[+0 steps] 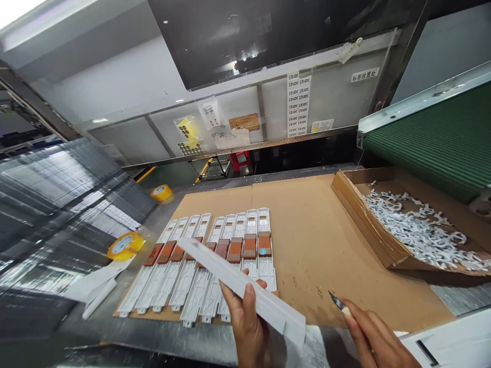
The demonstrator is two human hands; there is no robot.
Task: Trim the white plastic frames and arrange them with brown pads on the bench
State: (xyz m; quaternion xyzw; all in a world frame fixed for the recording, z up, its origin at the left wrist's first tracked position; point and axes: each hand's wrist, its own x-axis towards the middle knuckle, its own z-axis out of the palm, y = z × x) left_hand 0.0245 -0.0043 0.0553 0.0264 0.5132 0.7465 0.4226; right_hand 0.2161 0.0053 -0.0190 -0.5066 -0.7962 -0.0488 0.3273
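My left hand [249, 327] holds a long white plastic strip [238, 278] slantwise above the near edge of the bench. My right hand [378, 337] grips a small knife [337, 301] with its blade pointing up and left, a short way right of the strip. Under the strip, several white plastic pieces with brown pads [209, 253] lie side by side in a row on a brown cardboard sheet [314, 230].
A shallow cardboard box [368, 222] full of white plastic offcuts [418, 230] stands at the right, under a green conveyor belt [441, 138]. Two yellow tape rolls [125, 245] [161, 192] lie at the left. White loose pieces [92, 286] lie by the cardboard's left corner.
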